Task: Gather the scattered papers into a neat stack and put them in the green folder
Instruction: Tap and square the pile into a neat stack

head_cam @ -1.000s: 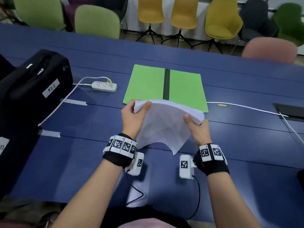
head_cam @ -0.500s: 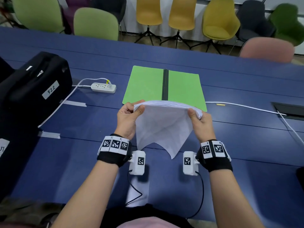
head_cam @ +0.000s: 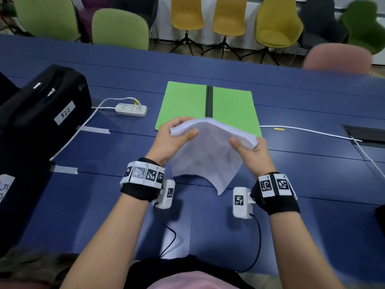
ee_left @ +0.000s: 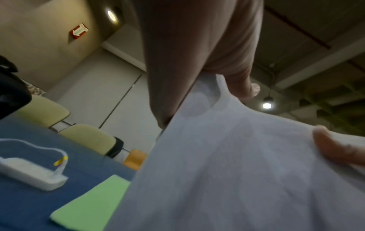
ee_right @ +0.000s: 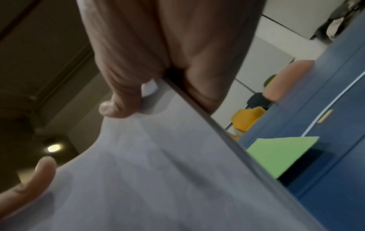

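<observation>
I am looking down on a long dark-blue table (head_cam: 291,184) with a row of green, yellow, dark and pink shell chairs (head_cam: 279,24) along its far side. On the left of the table sits a big black case (head_cam: 41,113) with a white label reading 522. At the middle far part lies the green folder (head_cam: 183,105), spread open and flat, a black spine down its centre; both leaves that I can see are bare, and its near edge is hidden behind the papers. Above the table, just near of the folder, I have the thick stack of white papers (head_cam: 210,151) held up off the surface, its far edge squared and its near corner sagging down in a point. My left hand (head_cam: 168,142) grips the stack's left end, thumb on top and fingers curled beneath; my right hand (head_cam: 252,153) pinches the right end the same way. Left of the folder rests a white power strip (head_cam: 131,109) with a white cable trailing to the near left. A second white cable (head_cam: 308,131) runs right from behind the folder, with a small yellow tag (head_cam: 278,129) beside it. Two strips of grey tape (head_cam: 63,169) lie by the case.
</observation>
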Demonstrator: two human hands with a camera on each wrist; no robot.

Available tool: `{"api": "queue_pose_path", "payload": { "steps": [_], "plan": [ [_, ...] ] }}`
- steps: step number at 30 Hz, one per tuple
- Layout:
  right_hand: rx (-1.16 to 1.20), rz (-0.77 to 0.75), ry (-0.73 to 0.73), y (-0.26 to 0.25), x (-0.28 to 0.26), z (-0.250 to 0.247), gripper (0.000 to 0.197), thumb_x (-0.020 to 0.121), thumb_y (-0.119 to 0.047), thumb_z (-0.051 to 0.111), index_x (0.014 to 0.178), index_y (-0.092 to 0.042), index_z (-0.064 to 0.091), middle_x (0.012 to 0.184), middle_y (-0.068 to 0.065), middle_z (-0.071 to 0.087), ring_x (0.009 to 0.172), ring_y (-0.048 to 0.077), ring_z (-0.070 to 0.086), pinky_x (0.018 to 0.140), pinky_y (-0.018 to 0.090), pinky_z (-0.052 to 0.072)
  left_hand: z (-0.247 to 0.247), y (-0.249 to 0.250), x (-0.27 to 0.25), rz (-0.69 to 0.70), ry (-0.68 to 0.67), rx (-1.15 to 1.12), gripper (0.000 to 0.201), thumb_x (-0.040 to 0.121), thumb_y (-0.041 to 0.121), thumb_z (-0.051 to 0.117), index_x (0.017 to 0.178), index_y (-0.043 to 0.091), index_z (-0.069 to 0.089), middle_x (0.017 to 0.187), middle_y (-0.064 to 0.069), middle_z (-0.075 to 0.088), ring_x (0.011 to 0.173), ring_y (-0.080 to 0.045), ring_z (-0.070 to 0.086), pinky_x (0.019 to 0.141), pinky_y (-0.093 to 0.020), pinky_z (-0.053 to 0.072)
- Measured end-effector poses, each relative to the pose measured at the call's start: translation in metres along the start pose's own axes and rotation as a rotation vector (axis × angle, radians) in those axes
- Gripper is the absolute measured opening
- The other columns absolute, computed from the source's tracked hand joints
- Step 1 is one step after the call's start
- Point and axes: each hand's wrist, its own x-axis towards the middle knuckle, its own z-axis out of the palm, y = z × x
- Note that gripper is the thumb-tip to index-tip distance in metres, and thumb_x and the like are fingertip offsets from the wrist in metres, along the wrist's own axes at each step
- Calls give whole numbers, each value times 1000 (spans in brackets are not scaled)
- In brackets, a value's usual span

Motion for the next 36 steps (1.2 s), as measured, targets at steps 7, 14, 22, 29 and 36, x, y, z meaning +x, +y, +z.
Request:
{"api": "queue_pose_path", "payload": {
  "steps": [7, 14, 22, 29, 36],
  "plan": [
    [-2, -13, 27, 9, 0, 9, 22, 88, -6, 63, 85, -26, 70, 69, -22, 71, 67, -5, 61, 68, 13, 49, 6, -23, -10, -70, 144, -2, 10, 81, 10, 73, 81, 19, 68, 69, 15, 70, 62, 3, 63, 63, -13, 51],
    [-258, -51, 21, -4, 10, -3, 9, 82, -15, 71, 91, -18, 72, 82, -3, 69, 73, 8, 61, 73, 24, 48, 5, -34, -4, -110, 233, 144, 11, 76, 19, 79, 79, 15, 68, 81, -1, 67, 73, -15, 60, 79, -37, 52],
    [-810, -253, -162, -37, 11, -2, 17, 84, -37, 66, 81, -21, 70, 59, 5, 56, 67, 30, 50, 66, 38, 46, 15, 2, 0, 33, 1, 383, 27, 67, 31, 83, 69, 8, 69, 59, 2, 49, 60, -14, 40, 56, -26, 35],
    [-325, -87, -78, 8, 17, -32, 8, 88, -20, 62, 82, -19, 67, 72, 3, 63, 72, 13, 54, 68, 32, 47, -63, -47, 3, -230, -142, 738, 30, 65, 46, 76, 64, 18, 65, 70, -7, 66, 64, -17, 53, 65, -35, 48],
    [-62, 57, 3, 50, -1, -40, 29, 94, -8, 53, 75, -24, 68, 61, -20, 68, 57, -6, 58, 58, 15, 49, -90, -72, -17, -246, 187, 65, 12, 82, 20, 70, 78, 11, 63, 61, 13, 67, 63, -6, 58, 55, -15, 49]
  ]
}}
